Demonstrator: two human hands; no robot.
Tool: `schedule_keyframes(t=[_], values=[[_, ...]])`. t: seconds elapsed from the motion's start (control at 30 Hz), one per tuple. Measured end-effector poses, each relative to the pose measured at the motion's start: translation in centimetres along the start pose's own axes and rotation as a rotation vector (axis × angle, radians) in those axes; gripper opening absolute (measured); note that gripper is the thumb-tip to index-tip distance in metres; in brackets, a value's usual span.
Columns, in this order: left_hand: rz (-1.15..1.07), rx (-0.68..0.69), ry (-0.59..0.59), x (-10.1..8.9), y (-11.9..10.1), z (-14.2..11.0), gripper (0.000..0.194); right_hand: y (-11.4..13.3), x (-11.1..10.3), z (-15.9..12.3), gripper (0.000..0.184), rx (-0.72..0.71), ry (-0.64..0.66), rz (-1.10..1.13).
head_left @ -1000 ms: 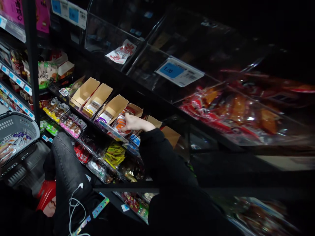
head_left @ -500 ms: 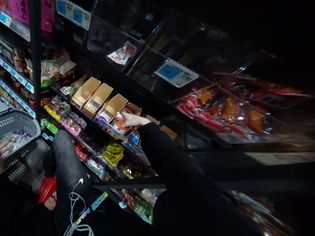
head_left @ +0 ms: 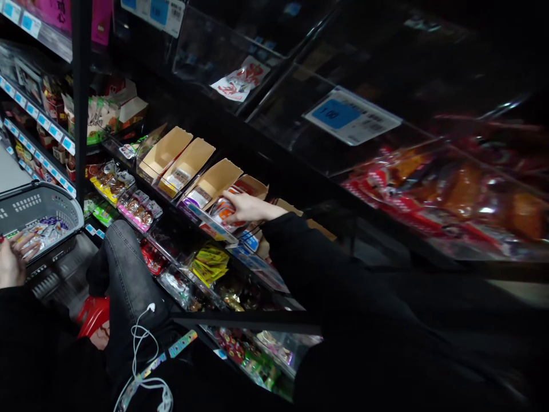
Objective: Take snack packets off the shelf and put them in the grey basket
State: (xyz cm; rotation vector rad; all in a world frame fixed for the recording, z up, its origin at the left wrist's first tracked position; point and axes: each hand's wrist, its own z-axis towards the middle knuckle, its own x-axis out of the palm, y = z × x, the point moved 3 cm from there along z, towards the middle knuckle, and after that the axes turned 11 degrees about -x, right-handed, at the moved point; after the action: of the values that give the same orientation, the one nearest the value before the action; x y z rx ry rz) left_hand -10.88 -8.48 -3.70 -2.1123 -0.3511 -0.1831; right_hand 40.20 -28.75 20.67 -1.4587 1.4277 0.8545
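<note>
My right hand [head_left: 249, 207] reaches into a small cardboard display box on the shelf. Its thumb and fingers close on an orange-and-white snack packet [head_left: 223, 210]. To the left of it, purple-and-white packets [head_left: 198, 198] lie in the neighbouring box, and blue-and-white ones [head_left: 251, 239] lie on the nearer side. My left hand [head_left: 15, 260] is at the left edge, fingers stretched out over the near side of a grey shopping basket [head_left: 76, 213]. Inside the basket lie several shiny white-and-purple packets [head_left: 49, 232].
Clear bins with a price tag [head_left: 352, 116] and red-wrapped snacks [head_left: 463, 194] hang close at the right. Lower shelves hold yellow packets [head_left: 209, 264]. A black post [head_left: 81, 97] stands at the left. White earphones [head_left: 150, 309] dangle over my bent knee [head_left: 122, 252].
The view has shifted, so the shelf and basket appear further right. More of my left hand shows, over the basket's edge. My right hand stays at the same orange-and-white packets.
</note>
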Motion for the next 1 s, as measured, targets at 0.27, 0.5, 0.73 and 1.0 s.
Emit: schedule_keyframes(t=[0.27,0.5,0.73,1.0], values=[[-0.024,-0.032,-0.008,0.2,0.0,-0.3,0.039,-0.9,0.5,-0.7,0.06,-0.067,-0.093,-0.001],[-0.032,-0.051,-0.032,0.4,0.2,-0.2,0.041,-1.2,-0.5,-0.2,0.064,0.045,-0.051,0.016],[-0.045,-0.048,-0.032,0.4,0.1,-0.2,0.044,0.6,0.1,1.5,0.067,0.071,0.016,-0.078],[-0.063,-0.078,-0.035,0.1,0.0,-0.4,0.043,-0.7,0.2,1.2,0.059,0.026,-0.045,-0.073]])
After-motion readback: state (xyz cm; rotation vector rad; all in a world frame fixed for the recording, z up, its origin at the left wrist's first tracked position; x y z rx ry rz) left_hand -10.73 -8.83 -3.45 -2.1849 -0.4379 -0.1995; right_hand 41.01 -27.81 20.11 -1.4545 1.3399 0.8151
